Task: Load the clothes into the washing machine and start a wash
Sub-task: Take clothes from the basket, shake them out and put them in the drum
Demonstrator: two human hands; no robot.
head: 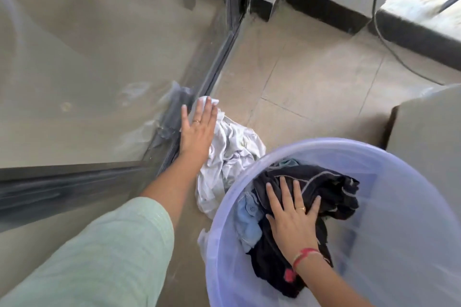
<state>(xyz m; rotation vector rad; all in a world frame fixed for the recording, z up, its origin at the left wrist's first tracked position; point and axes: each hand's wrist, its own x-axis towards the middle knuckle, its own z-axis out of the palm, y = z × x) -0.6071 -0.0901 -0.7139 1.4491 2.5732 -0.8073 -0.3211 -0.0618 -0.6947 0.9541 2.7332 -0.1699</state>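
As the flat right hand (291, 219) is pressing dark clothes (334, 189) in the tub (411, 207), the open left hand (199, 132) is hovering over a soft white garment (234, 154) on the floor (311, 77), probably best bunched mid-cloth.

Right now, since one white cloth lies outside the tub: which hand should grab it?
Left. The left hand is open over the white cloth; the right hand rests flat on dark clothes inside the tub.

no readable text, labels or numbers

Beige tiled floor (311, 77); glass sliding door (99, 57) left; black skirting (324, 7); daylight
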